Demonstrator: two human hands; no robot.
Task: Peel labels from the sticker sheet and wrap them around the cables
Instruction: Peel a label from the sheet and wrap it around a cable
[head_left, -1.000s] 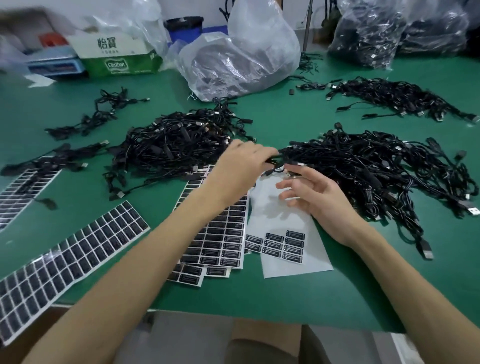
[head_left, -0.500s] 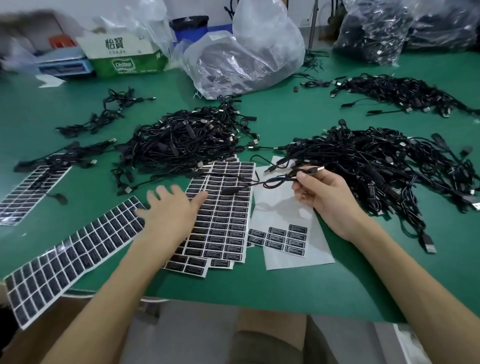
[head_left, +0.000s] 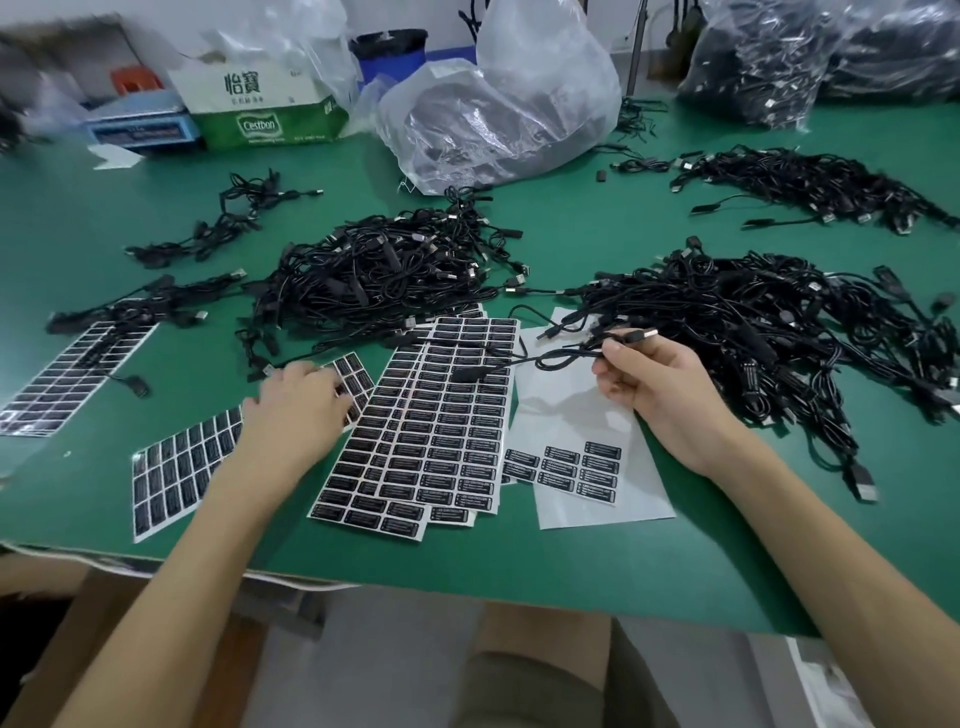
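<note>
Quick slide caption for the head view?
Right hand pinches a black cable while left hand rests on a sticker sheet.

I see the left hand (head_left: 298, 410) resting palm-down on a long sticker strip (head_left: 176, 467) on the green table (head_left: 519, 561). The right hand (head_left: 660, 395) pinches a black cable (head_left: 470, 374) near its USB plug, above a mostly bare backing sheet (head_left: 571, 421). A stack of full sticker sheets (head_left: 436, 415) lies between both hands; cable piles (head_left: 379, 275) lie behind
</note>
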